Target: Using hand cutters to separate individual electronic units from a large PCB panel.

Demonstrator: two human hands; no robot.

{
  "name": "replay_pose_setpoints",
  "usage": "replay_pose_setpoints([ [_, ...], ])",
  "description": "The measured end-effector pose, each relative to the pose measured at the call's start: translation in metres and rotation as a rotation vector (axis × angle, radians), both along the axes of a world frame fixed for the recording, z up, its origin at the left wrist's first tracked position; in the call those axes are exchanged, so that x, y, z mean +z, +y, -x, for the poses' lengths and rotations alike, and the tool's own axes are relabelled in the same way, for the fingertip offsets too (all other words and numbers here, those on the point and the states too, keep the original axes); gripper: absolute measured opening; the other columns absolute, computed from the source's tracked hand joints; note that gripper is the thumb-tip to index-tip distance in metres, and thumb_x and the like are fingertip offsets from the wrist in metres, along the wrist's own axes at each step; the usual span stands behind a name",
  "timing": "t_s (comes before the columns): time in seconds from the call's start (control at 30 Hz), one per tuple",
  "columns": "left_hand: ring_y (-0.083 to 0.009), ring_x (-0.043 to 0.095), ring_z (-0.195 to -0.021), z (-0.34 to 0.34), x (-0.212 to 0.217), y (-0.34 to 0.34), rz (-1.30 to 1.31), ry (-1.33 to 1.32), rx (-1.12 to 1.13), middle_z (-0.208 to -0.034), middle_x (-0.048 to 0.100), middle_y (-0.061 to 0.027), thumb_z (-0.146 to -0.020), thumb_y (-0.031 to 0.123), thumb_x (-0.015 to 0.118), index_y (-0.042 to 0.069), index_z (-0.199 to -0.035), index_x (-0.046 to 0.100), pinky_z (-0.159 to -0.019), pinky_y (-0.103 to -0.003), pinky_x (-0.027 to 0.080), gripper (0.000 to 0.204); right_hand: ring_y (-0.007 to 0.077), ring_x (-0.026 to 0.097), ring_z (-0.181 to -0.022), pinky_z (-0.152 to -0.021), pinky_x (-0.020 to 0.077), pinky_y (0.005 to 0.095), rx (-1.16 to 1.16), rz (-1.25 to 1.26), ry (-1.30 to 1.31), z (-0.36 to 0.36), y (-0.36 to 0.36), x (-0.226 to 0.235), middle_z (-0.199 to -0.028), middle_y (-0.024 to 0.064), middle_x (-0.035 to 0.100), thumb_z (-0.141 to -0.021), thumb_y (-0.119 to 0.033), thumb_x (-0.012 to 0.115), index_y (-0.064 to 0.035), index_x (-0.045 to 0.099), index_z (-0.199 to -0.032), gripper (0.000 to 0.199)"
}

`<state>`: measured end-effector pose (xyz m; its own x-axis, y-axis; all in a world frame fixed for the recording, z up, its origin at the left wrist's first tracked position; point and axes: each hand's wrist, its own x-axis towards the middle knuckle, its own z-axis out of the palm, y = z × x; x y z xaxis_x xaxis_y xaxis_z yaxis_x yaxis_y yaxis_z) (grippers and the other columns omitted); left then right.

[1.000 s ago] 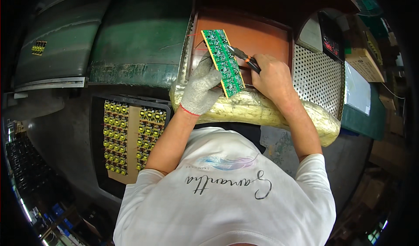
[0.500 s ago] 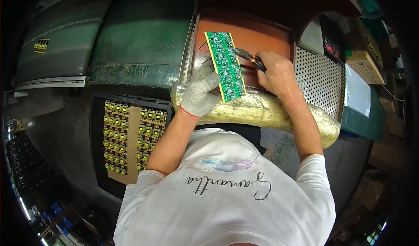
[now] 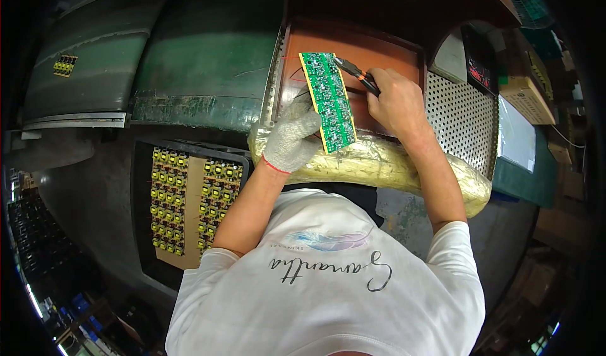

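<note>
Green circuit board (image 3: 328,100) between gloved left hand (image 3: 290,138) and cutters (image 3: 356,75).

dim workshop, bright centre | dark vignette corners | strong fisheye bending (edges) | centre sharp

Long green circuit board (image 3: 328,101) — held tilted upright, black-handled cutters (image 3: 357,75) touching its edge

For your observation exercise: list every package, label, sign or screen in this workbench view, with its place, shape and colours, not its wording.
Display panel: far right, behind the perforated plate; dark, with small red lit figures.
Cardboard box: right edge; tan, rectangular, pale label on top.
White sheet: right, below the box; flat, pale rectangle.
</note>
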<state>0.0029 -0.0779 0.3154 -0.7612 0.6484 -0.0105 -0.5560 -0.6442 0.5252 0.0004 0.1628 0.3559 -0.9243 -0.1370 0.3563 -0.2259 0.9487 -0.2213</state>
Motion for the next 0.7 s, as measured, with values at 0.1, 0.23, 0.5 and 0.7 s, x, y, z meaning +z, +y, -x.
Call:
replay_pose_setpoints([
  [0.1,-0.0211,0.070,-0.120,0.000,0.000,0.000,0.000,0.002,-0.006,-0.134,0.068,-0.0063,-0.093,0.020,0.084,0.008,-0.158,0.046,-0.104,-0.042,0.060,0.076,0.0403,0.073,-0.082,-0.074,0.0601,0.0510,0.009,0.008,-0.024,0.001,-0.001,0.000,-0.088,0.0183,0.072,-0.088,-0.012,0.070,-0.0035,0.073,-0.101,0.016],
  [0.23,-0.0223,0.069,-0.120,-0.001,-0.002,0.005,0.023,0.012,0.025,-0.135,0.067,-0.0074,-0.092,0.020,0.083,0.007,-0.157,0.047,-0.104,-0.042,0.060,0.075,0.0407,0.073,-0.082,-0.073,0.0602,0.0515,0.005,0.037,-0.006,0.000,-0.008,0.001,-0.088,0.0185,0.072,-0.088,-0.012,0.070,-0.0035,0.072,-0.099,0.014],
  [0.5,-0.0236,0.070,-0.121,-0.001,-0.002,0.005,0.057,0.033,0.057,-0.135,0.067,-0.0080,-0.092,0.018,0.082,0.006,-0.156,0.048,-0.104,-0.043,0.060,0.074,0.0410,0.072,-0.085,-0.076,0.0596,0.0514,-0.056,0.030,-0.050,-0.003,-0.008,-0.002,-0.092,0.0183,0.072,-0.088,-0.011,0.070,-0.0042,0.072,-0.103,0.018],
  [0.7,-0.0233,0.068,-0.126,-0.002,-0.001,0.001,0.017,-0.028,0.004,-0.142,0.064,-0.0077,-0.089,0.018,0.085,0.007,-0.164,0.039,-0.107,-0.042,0.059,0.089,0.0419,0.071,-0.090,-0.080,0.0595,0.0503,-0.034,0.033,-0.012,0.002,-0.004,0.001,-0.097,0.0178,0.073,-0.085,-0.008,0.073,-0.0046,0.073,-0.115,0.030],
])
